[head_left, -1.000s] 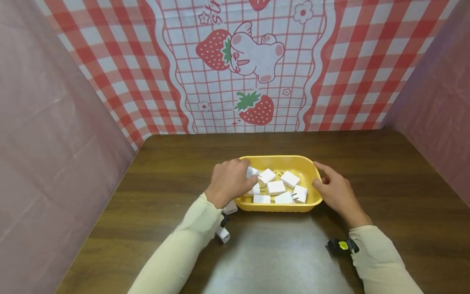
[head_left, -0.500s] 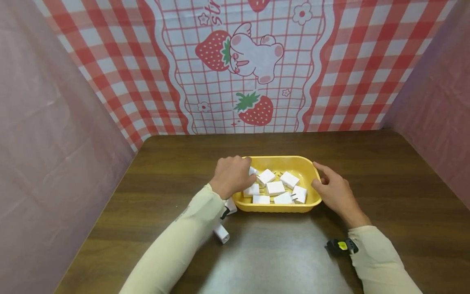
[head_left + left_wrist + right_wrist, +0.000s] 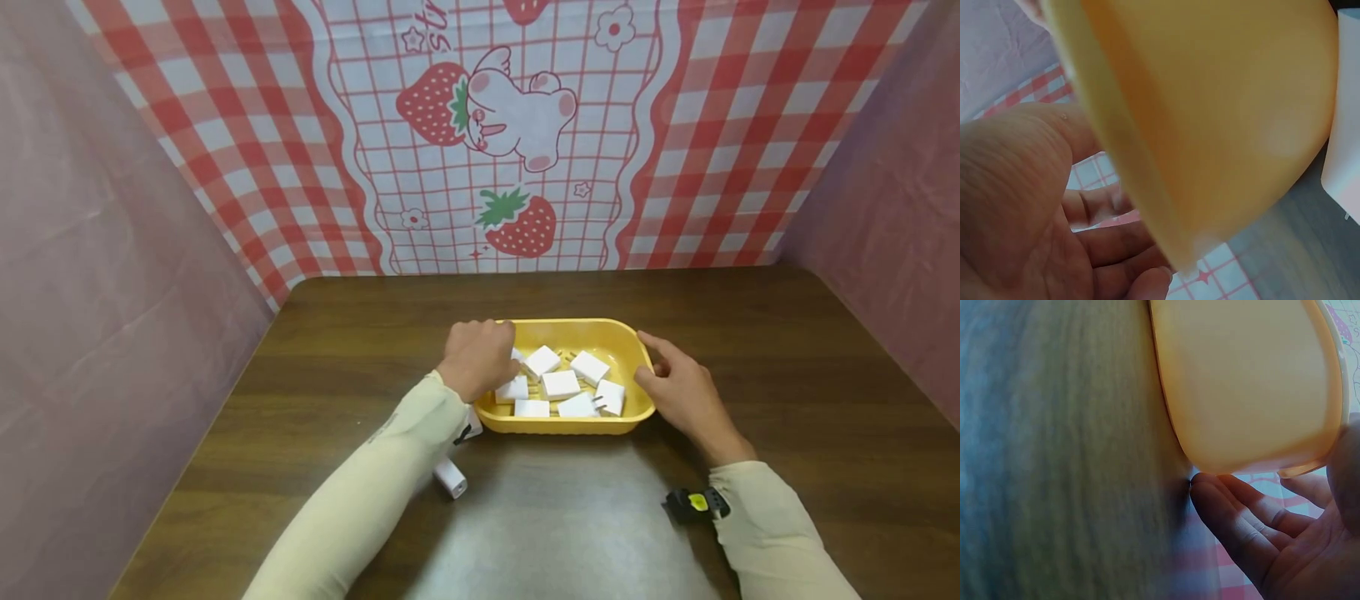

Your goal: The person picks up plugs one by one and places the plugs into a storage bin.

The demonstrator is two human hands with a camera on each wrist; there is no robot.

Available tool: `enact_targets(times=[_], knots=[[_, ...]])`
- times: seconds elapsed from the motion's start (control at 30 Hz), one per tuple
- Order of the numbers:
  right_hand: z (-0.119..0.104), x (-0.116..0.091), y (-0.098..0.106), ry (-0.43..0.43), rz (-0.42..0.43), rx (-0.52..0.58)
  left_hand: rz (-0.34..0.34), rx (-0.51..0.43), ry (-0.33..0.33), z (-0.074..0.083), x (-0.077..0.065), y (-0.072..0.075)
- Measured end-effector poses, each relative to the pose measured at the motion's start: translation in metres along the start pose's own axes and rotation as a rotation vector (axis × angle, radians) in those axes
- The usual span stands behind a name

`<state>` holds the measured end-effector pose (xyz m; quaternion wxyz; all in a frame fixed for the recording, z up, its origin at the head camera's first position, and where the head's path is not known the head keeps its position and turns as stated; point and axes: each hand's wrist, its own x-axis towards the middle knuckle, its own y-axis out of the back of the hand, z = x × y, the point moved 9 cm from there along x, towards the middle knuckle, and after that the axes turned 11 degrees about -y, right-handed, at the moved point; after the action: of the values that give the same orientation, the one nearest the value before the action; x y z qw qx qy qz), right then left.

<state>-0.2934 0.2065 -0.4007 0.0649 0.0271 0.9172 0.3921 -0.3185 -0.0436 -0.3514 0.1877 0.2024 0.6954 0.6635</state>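
Observation:
A yellow plastic tray (image 3: 570, 425) rests on the table with several white charger plugs (image 3: 561, 385) lying inside it, some showing metal prongs. My left hand (image 3: 478, 357) grips the left end of the tray, and part of a plug there is hidden behind it. In the left wrist view, the curled fingers (image 3: 1110, 247) lie along the outside of the tray's rim. At the opposite end, my right hand (image 3: 686, 396) holds the rim, thumb on top and fingers outside. The right wrist view shows those fingertips (image 3: 1207, 487) against the tray's outer wall.
Two more white plugs lie outside the tray: one charger plug (image 3: 450, 478) on the wooden table (image 3: 585, 517) beside my left forearm, another plug (image 3: 472, 423) partly behind my left wrist. A checked strawberry cloth (image 3: 517, 150) hangs behind the table.
My left hand has shifted slightly to the right, its thumb drawn back toward the rim of the tray. The right hand keeps its hold, and the plugs lie almost as before.

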Motion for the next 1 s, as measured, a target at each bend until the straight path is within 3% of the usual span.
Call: enact_targets(times=[1.0], knots=[[-0.001,0.0,0.002,0.017,0.012,0.001,-0.034,0.038,0.01,0.002,0.011,-0.011]])
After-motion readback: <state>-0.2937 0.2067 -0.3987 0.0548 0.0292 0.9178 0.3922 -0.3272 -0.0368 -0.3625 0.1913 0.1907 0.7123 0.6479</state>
